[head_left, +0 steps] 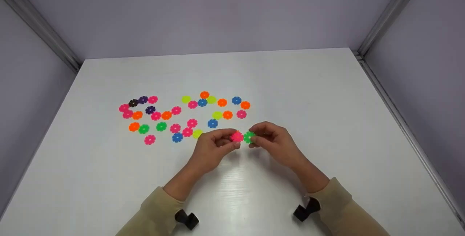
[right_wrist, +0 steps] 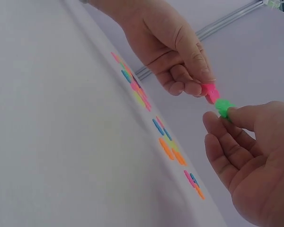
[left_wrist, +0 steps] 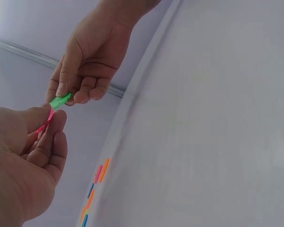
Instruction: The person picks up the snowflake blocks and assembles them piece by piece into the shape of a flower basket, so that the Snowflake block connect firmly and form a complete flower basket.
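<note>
Between thumb and fingers, my left hand (head_left: 212,148) pinches a pink flower-shaped snap disc (head_left: 237,136). My right hand (head_left: 278,143) pinches a green snap disc (head_left: 249,137) the same way. Both discs are held up over the table, edge to edge, with the green one on the right. In the right wrist view the notched rims of the pink disc (right_wrist: 211,92) and the green disc (right_wrist: 224,107) meet at an angle. The left wrist view shows the green disc (left_wrist: 61,100) in the right fingertips, while left fingers cover much of the pink one (left_wrist: 46,121).
Many loose discs lie flat on the white table (head_left: 327,119), left of and beyond the hands. Nearest are a yellow disc (head_left: 197,134) beside the left hand and a blue disc (head_left: 212,123). A pink disc (head_left: 241,114) lies beyond the hands. Walls stand behind and at both sides.
</note>
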A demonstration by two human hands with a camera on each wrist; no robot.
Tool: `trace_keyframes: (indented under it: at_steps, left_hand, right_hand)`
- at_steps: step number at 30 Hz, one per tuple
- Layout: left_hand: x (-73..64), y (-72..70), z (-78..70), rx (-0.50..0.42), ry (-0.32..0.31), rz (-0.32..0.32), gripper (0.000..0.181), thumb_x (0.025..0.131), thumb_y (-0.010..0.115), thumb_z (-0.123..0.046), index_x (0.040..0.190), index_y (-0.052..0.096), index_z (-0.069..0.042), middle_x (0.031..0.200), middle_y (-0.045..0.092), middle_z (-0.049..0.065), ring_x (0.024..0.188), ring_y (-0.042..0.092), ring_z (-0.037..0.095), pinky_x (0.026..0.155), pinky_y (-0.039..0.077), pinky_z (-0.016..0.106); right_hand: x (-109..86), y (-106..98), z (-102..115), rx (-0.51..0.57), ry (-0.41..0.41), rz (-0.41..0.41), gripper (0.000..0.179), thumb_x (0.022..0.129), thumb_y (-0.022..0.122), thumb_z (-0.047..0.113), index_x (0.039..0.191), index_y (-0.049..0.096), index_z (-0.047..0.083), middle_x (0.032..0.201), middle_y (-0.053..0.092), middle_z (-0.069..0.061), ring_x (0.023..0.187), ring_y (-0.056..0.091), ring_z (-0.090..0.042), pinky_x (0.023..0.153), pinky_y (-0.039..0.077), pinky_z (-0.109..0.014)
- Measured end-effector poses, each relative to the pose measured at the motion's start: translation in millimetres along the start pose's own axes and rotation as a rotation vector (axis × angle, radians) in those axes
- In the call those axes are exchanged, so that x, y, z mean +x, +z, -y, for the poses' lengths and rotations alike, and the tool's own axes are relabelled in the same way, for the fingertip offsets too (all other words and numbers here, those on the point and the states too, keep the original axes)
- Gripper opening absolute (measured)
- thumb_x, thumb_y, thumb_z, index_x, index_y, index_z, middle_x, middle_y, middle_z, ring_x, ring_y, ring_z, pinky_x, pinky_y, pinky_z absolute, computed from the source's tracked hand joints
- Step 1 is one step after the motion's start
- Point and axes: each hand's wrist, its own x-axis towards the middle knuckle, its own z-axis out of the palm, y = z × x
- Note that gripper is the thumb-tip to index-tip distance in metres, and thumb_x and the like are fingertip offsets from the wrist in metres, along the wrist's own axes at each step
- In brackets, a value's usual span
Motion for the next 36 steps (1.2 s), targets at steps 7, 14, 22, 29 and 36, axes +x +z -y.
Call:
trace_keyframes:
  at_steps: [7,14,22,29,36]
  left_hand:
    - [-1.7,1.3,9.3,0.016,0.1,0.001,0.028,0.098,0.079,-0.017,0.122,0.079,-0.003,0.104,0.08,0.001,0.091,0.077,0.015,0.087,0.061,0.028]
    - [-2.6,-0.6,12.9,0.135,0.263,-0.009,0.018,0.1,0.076,-0.014,0.113,0.081,-0.003,0.101,0.08,-0.002,0.085,0.077,0.007,0.085,0.062,0.03]
    - [-3.0,-2.5,17.5,0.169,0.364,-0.001,0.011,0.098,0.077,-0.011,0.106,0.083,-0.005,0.093,0.079,0.004,0.082,0.075,0.01,0.08,0.063,0.032]
    - [-2.6,-1.3,19.4,0.174,0.427,0.019,0.013,0.096,0.079,-0.007,0.109,0.083,-0.006,0.093,0.08,0.004,0.083,0.076,0.012,0.081,0.062,0.029]
    - [0.3,0.3,21.7,0.178,0.443,-0.039,0.017,0.094,0.081,-0.006,0.11,0.084,-0.008,0.094,0.081,-0.002,0.084,0.076,0.011,0.08,0.062,0.028]
  right_hand:
    - [-1.0,2,-5,0.004,0.041,0.026,0.023,0.103,0.07,0.008,0.126,0.074,0.007,0.11,0.073,-0.013,0.088,0.076,-0.031,0.087,0.063,-0.039]
    - [-3.4,-1,-8,0.079,0.054,0.069,0.033,0.101,0.071,0.004,0.133,0.069,-0.006,0.116,0.074,-0.019,0.091,0.078,-0.027,0.089,0.062,-0.038]
    - [-3.8,2,-9,0.145,0.096,0.064,0.031,0.1,0.073,0.004,0.13,0.072,-0.004,0.113,0.076,-0.019,0.087,0.079,-0.027,0.09,0.062,-0.039]
    - [-3.5,5,-9,0.153,0.108,0.044,0.032,0.099,0.073,0.001,0.129,0.071,-0.009,0.109,0.076,-0.021,0.081,0.078,-0.024,0.086,0.063,-0.035]
    - [-0.5,5,-10,0.089,0.11,0.018,0.04,0.1,0.074,0.007,0.137,0.068,-0.005,0.122,0.074,-0.014,0.098,0.073,-0.025,0.09,0.061,-0.031]
